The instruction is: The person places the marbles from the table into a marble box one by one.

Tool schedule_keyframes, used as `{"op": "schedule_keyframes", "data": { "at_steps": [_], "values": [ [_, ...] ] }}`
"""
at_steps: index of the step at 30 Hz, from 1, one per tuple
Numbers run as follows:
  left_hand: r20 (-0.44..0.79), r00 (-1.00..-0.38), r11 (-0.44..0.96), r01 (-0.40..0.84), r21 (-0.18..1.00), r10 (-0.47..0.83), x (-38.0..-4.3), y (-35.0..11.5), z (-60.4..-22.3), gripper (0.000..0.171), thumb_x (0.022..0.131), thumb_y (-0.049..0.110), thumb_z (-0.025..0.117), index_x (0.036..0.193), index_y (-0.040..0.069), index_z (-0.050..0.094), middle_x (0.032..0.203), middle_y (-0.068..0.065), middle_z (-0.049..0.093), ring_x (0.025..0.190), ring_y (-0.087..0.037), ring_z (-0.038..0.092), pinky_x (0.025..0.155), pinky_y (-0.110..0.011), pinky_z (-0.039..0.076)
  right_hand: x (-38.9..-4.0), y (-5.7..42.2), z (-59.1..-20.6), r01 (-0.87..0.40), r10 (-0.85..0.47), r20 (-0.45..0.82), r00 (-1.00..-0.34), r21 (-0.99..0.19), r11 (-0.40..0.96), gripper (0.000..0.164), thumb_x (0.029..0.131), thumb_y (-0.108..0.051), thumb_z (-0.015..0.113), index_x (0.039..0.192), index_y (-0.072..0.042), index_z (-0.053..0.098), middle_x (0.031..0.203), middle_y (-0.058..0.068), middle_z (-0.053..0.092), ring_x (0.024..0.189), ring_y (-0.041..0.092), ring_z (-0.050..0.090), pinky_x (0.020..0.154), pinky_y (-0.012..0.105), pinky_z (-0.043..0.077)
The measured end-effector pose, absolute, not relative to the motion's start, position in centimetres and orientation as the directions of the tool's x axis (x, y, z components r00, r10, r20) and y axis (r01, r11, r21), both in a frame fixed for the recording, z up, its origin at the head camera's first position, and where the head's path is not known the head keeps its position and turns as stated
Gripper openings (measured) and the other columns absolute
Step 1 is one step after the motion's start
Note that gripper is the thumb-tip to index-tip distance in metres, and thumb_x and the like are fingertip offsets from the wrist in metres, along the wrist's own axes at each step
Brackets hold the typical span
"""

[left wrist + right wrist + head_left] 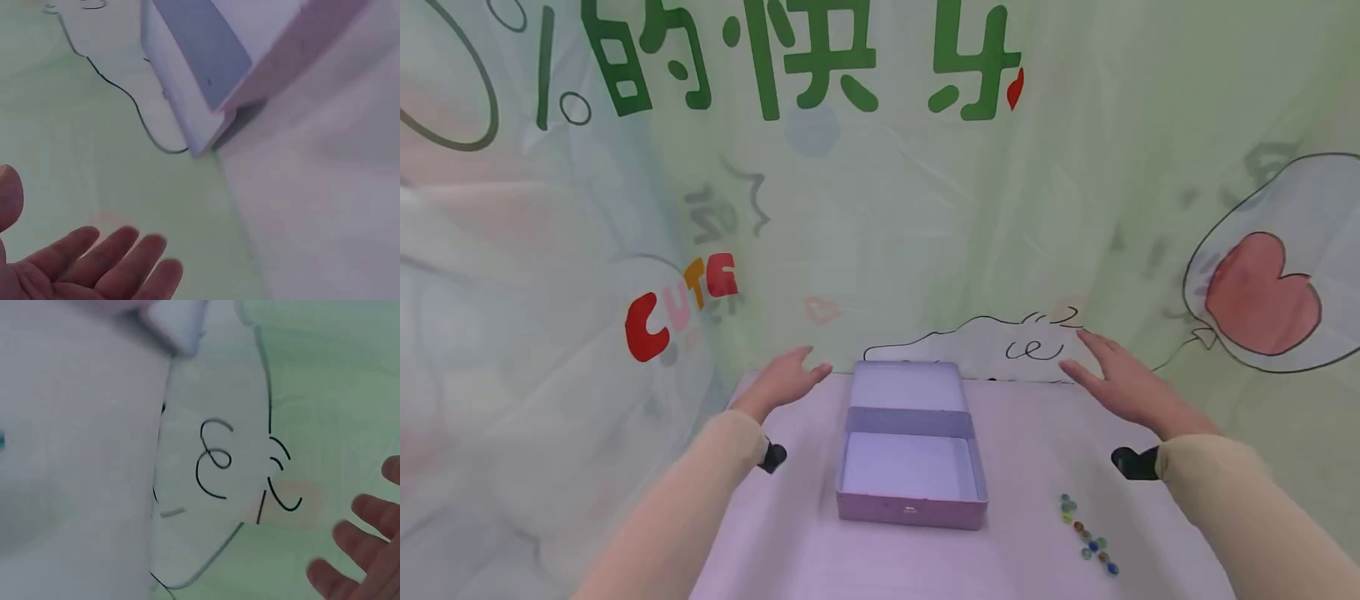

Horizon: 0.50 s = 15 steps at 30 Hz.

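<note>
A purple box (912,511) stands on the table with its lid (907,385) tipped back, its inside showing bare. To its left my left hand (784,382) hovers above the table, fingers extended and holding nothing. On the other side my right hand (1131,387) is held up in the air, fingers spread, also holding nothing. Several glass marbles (1093,547) in green, brown and blue lie in a loose line on the table, below the right hand. In the left wrist view the box's side wall (294,56) appears beyond the left fingers (119,259).
The pale table (1030,467) runs back to a printed cloth curtain (880,208) with green characters and drawings. The curtain also hangs at the left and right sides. Dark wrist straps (1135,463) show at both sleeves.
</note>
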<state>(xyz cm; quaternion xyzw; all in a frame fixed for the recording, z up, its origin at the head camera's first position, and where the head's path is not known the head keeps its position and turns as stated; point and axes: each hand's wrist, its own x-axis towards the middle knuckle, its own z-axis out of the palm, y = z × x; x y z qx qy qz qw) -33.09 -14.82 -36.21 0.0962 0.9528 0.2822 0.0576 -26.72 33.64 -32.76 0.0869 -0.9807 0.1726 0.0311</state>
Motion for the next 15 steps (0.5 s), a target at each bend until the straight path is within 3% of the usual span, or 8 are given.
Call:
{"op": "schedule_keyframes", "data": {
  "at_steps": [2,4,6,9,15],
  "values": [
    [-0.139,-0.970,0.642,0.021,0.767,0.198,-32.7,-15.6,-40.1,0.067,0.107,0.040,0.053,0.151,-0.009,0.039,0.151,-0.031,0.048,0.138,-0.043,0.051,0.114,-0.053,0.044,-26.3,34.8,-33.8,-0.165,-0.143,0.081,-0.986,-0.454,0.876,0.078,0.110,-0.049,0.035,0.160,0.006,0.010,0.157,0.044,0.019,0.141,0.065,0.023,0.107,0.079,0.026],
    [-0.252,-0.948,0.449,-0.141,0.882,0.197,-32.0,-16.3,-44.3,0.064,0.106,0.037,0.056,0.145,-0.013,0.045,0.142,-0.033,0.055,0.126,-0.043,0.062,0.105,-0.050,0.053,-25.6,36.5,-35.2,-0.148,-0.125,0.080,-0.989,-0.498,0.855,0.074,0.112,-0.045,0.030,0.159,0.008,0.010,0.154,0.046,0.022,0.136,0.066,0.028,0.103,0.080,0.029],
    [-0.371,-0.899,0.302,-0.295,0.906,0.234,-31.1,-16.9,-48.0,0.062,0.106,0.034,0.058,0.140,-0.016,0.047,0.137,-0.033,0.059,0.119,-0.041,0.067,0.099,-0.047,0.057,-24.7,38.4,-36.6,-0.117,-0.100,0.061,-0.993,-0.485,0.867,0.073,0.112,-0.044,0.027,0.158,0.010,0.011,0.151,0.048,0.024,0.131,0.067,0.032,0.098,0.081,0.032],
    [-0.466,-0.831,0.215,-0.417,0.883,0.303,-30.0,-17.4,-51.9,0.055,0.105,0.030,0.059,0.134,-0.017,0.052,0.126,-0.028,0.068,0.109,-0.034,0.073,0.093,-0.043,0.060,-23.5,41.1,-38.7,-0.074,-0.072,0.021,-0.997,-0.435,0.898,0.073,0.112,-0.043,0.027,0.154,0.016,0.014,0.148,0.051,0.024,0.125,0.068,0.034,0.094,0.082,0.034],
    [-0.488,-0.788,0.196,-0.447,0.873,0.375,-29.2,-17.8,-54.4,0.042,0.105,0.026,0.061,0.122,-0.012,0.065,0.112,-0.020,0.076,0.100,-0.025,0.075,0.092,-0.041,0.061,-22.8,44.1,-41.7,0.038,0.020,-0.051,-0.998,-0.387,0.921,0.078,0.112,-0.046,0.026,0.147,0.023,0.019,0.142,0.054,0.024,0.120,0.069,0.035,0.095,0.080,0.036]
  ]
}}
